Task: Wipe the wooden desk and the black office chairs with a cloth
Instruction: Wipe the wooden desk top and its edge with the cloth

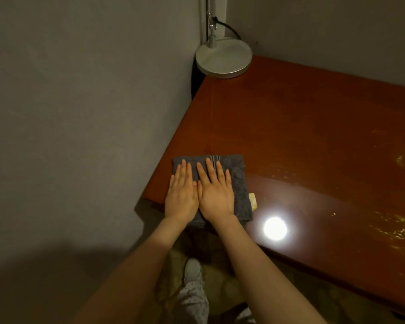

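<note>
A folded grey cloth [240, 183] lies flat at the near left corner of the reddish wooden desk [302, 127]. My left hand [181, 192] and my right hand [215, 192] rest side by side on the cloth, palms down, fingers stretched out and pointing away from me. Both hands press on the cloth without gripping it. The cloth's near edge hangs slightly over the desk's front edge. No office chair is in view.
A grey round lamp base [223, 58] with a metal stem stands at the far left corner of the desk. A grey wall [80, 113] runs along the desk's left side. A bright light reflection [275, 228] shines on the desk; yellowish streaks [402, 218] mark its right part. A small yellowish scrap [253, 200] peeks out beside the cloth.
</note>
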Demonstrator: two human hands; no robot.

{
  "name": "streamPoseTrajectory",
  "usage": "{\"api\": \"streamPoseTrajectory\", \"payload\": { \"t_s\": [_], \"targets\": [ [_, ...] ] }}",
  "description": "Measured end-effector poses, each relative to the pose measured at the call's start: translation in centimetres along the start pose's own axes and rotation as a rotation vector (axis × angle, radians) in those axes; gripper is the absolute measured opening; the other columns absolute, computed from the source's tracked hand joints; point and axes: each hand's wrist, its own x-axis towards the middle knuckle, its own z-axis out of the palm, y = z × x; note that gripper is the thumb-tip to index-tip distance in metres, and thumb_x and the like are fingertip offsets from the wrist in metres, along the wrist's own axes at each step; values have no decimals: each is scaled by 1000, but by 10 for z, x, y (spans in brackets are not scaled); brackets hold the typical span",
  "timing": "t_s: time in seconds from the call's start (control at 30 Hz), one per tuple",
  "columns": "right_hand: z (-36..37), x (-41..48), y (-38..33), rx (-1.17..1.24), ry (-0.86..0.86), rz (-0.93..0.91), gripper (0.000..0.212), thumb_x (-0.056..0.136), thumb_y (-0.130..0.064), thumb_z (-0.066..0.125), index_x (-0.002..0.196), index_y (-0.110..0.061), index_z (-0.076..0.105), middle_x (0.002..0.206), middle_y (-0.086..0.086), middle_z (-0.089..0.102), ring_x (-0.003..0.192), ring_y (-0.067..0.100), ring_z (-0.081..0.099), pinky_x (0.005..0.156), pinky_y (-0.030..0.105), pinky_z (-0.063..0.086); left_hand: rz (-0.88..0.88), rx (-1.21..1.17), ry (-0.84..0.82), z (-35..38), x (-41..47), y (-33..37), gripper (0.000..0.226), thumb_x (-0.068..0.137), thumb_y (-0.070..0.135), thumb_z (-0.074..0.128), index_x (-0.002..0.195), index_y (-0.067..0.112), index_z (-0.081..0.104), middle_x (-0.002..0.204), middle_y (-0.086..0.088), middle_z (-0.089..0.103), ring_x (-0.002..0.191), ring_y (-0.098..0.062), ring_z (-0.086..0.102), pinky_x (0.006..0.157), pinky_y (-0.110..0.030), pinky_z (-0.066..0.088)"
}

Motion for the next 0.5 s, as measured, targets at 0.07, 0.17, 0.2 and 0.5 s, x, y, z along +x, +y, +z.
{"api": "streamPoseTrajectory", "payload": {
  "t_s": [0.07,0.17,0.2,0.5],
  "targets": [
    [-6,-8,17,-12,4,13,72,86,-44,-6,150,-22,18,158,4,10,146,26,3,113,37,-10,8,13,-5,5,-4,19,54,103,26,16,149,8,-6,158,-6,-9,145,-14,-9,115,-26,-8],
    [-14,-22,45,-30,1,36,69,88,-43,-3,149,-22,21,157,5,14,146,27,6,113,38,-7,31,36,-23,14,-12,49,54,103,26,15,149,8,-8,158,-6,-10,145,-14,-10,116,-27,-8],
    [-17,-27,53,-39,1,52,67,90,-42,1,149,-21,24,156,6,17,145,28,10,113,39,-5,40,39,-31,17,-14,59,54,103,26,15,149,8,-8,158,-7,-11,145,-14,-10,116,-27,-8],
    [-55,-77,152,-99,10,215,68,87,-45,-9,151,-27,5,159,1,-2,146,22,-6,112,34,-13,186,68,-118,51,-29,167,55,104,28,14,148,8,-10,157,-6,-16,145,-15,-14,116,-29,-9]
  ]
}}
